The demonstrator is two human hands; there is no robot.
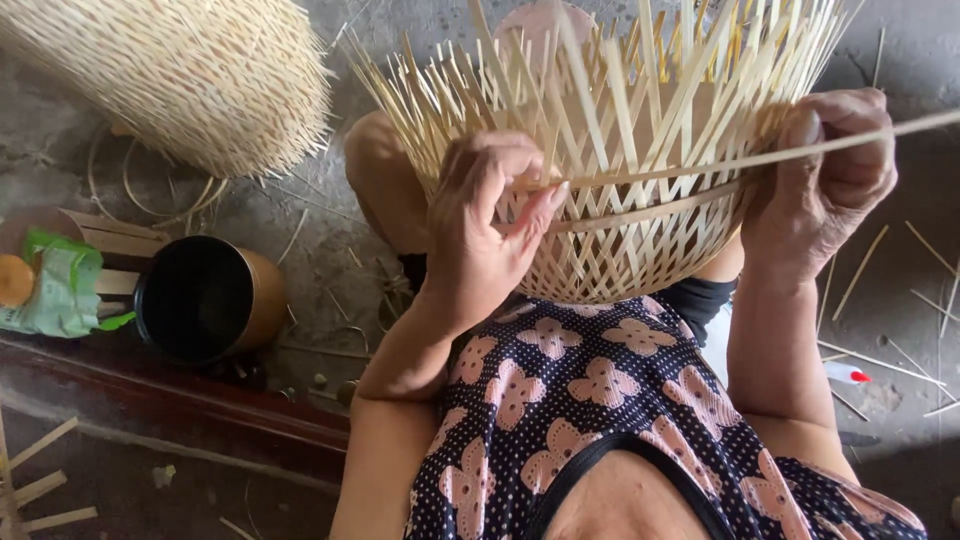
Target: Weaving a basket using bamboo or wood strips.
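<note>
A half-woven bamboo basket rests on my lap, its loose upright strips fanning out toward the top of the view. My left hand presses on the basket's near wall, fingers pinching a long horizontal bamboo strip that runs across the weave to the right. My right hand grips the basket's right side and the same strip, which passes under the thumb and sticks out past the frame's right edge.
A finished woven bamboo basket lies at the upper left. A black-lined round tin lies on its side beside a green plastic bag. Loose bamboo strips scatter over the concrete floor at right.
</note>
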